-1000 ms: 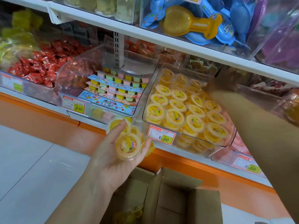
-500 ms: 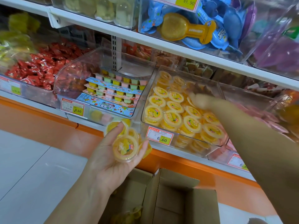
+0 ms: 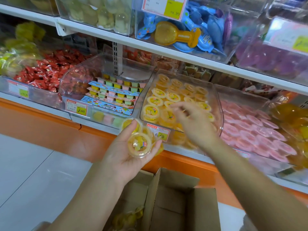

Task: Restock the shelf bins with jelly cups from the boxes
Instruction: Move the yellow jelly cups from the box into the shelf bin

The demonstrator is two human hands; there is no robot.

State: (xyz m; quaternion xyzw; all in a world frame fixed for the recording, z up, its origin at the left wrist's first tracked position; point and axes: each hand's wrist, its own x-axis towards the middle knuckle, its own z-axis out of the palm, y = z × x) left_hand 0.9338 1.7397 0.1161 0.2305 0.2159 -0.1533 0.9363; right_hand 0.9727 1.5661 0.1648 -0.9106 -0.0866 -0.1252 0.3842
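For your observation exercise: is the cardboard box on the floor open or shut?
Open: the cardboard box has its flaps standing up, and yellow jelly cups show inside.

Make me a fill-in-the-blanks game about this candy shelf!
1. The left hand holds yellow jelly ____.
2. The right hand is over the bin of ____ cups.
3. The bin to its right holds ____ cups.
4. The cardboard ____ sits open on the floor.

Missing words: cups, yellow, pink, box

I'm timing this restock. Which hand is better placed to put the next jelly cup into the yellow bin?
Right hand: it is empty, over the yellow bin. Left hand holds the jelly cups below the bin front.
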